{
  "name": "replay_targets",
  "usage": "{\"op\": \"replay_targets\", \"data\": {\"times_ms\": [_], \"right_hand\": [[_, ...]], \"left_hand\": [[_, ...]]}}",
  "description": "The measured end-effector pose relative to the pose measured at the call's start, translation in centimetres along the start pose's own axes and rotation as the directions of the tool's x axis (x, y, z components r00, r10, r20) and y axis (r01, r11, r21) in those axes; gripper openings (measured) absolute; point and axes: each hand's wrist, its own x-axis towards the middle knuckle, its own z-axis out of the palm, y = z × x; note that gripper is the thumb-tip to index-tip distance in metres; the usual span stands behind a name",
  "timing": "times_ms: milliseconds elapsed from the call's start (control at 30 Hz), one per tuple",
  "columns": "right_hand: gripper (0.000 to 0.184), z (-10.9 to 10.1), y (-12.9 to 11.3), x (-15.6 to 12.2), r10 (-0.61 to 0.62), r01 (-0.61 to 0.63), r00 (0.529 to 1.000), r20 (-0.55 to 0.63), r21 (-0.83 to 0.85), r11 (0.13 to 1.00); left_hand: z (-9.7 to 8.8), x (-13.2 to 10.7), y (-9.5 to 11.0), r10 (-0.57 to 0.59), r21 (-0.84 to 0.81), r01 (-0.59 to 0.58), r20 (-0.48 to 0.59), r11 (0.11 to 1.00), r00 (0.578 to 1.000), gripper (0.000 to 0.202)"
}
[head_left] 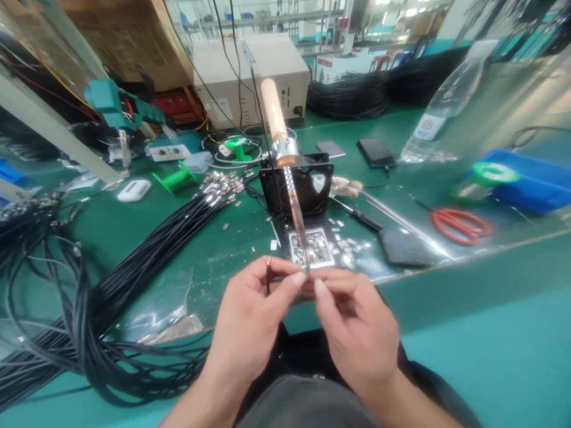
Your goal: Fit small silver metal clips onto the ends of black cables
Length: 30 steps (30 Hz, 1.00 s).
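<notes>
My left hand (250,318) is closed, thumb and forefinger pinched together. A short stretch of black cable (268,278) with a shiny end shows between its fingers. Facing it, my right hand (359,327) pinches something at the fingertips, too small and blurred to make out. The fingertips of both hands nearly meet just under the tip of a soldering iron (298,217), which points down towards me from its wooden handle (273,110). Behind the fingertips lies a small tray (331,257) of little metal pieces, with more pieces scattered around it.
A black fan (321,205) stands behind the iron. Bundled black cables (147,255) with metal ends cover the left side. To the right are a screwdriver (368,221), red-handled scissors (461,226), a solder spool (486,178), a blue bin (535,184), a phone (376,153) and a bottle (441,113).
</notes>
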Motion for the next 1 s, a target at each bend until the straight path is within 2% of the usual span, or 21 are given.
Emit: {"op": "replay_targets", "data": {"times_ms": [1000], "right_hand": [[0.01,-0.23,-0.31,0.56,0.002,-0.001,1.0,0.031,-0.028,1.0]], "left_hand": [[-0.02,-0.29,0.11,0.017,0.025,-0.017,-0.01,1.0,1.0,0.007]]}}
